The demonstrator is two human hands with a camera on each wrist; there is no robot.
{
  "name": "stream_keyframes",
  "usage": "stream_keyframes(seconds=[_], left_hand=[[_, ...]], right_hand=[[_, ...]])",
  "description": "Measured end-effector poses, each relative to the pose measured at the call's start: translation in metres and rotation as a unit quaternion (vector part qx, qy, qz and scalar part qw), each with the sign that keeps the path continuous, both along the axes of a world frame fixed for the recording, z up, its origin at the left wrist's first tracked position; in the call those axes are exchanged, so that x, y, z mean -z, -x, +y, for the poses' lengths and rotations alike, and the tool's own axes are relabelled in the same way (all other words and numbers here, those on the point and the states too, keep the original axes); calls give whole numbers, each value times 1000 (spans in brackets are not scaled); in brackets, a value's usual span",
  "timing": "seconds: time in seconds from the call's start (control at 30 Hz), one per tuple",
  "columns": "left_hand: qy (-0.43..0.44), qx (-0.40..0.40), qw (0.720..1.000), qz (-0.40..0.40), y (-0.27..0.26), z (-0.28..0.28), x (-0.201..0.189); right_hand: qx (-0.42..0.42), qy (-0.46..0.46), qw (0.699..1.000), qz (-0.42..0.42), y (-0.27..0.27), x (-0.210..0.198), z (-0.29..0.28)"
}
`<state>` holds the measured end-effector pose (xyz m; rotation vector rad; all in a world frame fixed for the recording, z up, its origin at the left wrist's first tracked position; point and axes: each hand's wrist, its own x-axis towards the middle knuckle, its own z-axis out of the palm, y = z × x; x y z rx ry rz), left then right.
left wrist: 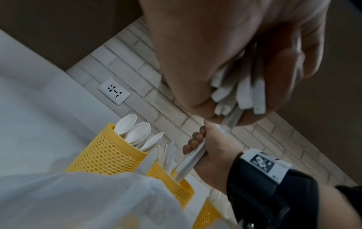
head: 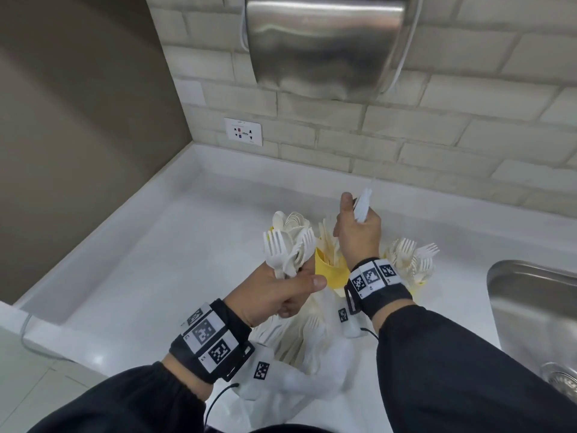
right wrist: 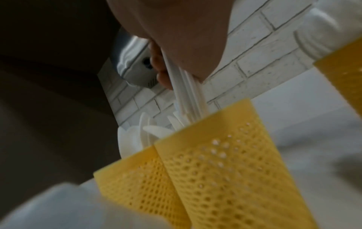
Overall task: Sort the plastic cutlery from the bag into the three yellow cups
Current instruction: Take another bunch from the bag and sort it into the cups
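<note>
Three yellow mesh cups stand in a row on the white counter. The left cup [left wrist: 105,153] holds spoons, the middle cup [head: 331,270] knives, the right cup [head: 415,284] forks. My right hand [head: 356,226] grips a few white knives [head: 362,204] just above the middle cup; in the right wrist view the knives' lower ends [right wrist: 188,99] reach its rim [right wrist: 225,117]. My left hand [head: 281,295] grips a bundle of mixed cutlery, mostly forks [head: 274,248], by the handles [left wrist: 240,93], in front of the spoon cup. The white plastic bag [head: 296,370] lies below both hands with more cutlery inside.
A steel sink [head: 537,307] lies at the right edge of the counter. A steel wall-mounted unit [head: 327,42] hangs above on the tiled wall, and a wall socket [head: 243,131] sits at the back left. A cable [head: 28,335] runs at the near left.
</note>
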<state>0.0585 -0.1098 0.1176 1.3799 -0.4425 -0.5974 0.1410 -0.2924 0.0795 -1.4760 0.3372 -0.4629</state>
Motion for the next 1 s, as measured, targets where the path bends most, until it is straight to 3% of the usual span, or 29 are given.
stream_keyframes(seconds=[0.17,0.37,0.5,0.6,0.7,0.77,0.83,0.9,1.0], left_hand=[[31,-6,999,41,0,1,1],[40,-7,997,72,-2,1,1],[36,-4,995,95,-1,0,-2],[38,-1,993,111,-1,0,-3],[54,1,991,120,-2,0,-3],[71,1,990,122,-2,1,-4],[80,-7,989,123,-3,1,-6],[92,-7,988,121,-4,2,-7],[105,-4,986,130,-5,3,-8]], right_hand=[[-64,147,987,32,-1,26,-4],[-42,159,986,-3,3,31,-6],[-35,233,971,-43,5,28,-6],[-47,382,921,-52,3,29,-9],[-97,527,844,19,2,36,-11],[-118,589,796,72,2,38,-11],[-122,615,773,100,5,31,-11],[-104,611,779,99,9,19,-9],[-61,497,865,-1,23,-9,-5]])
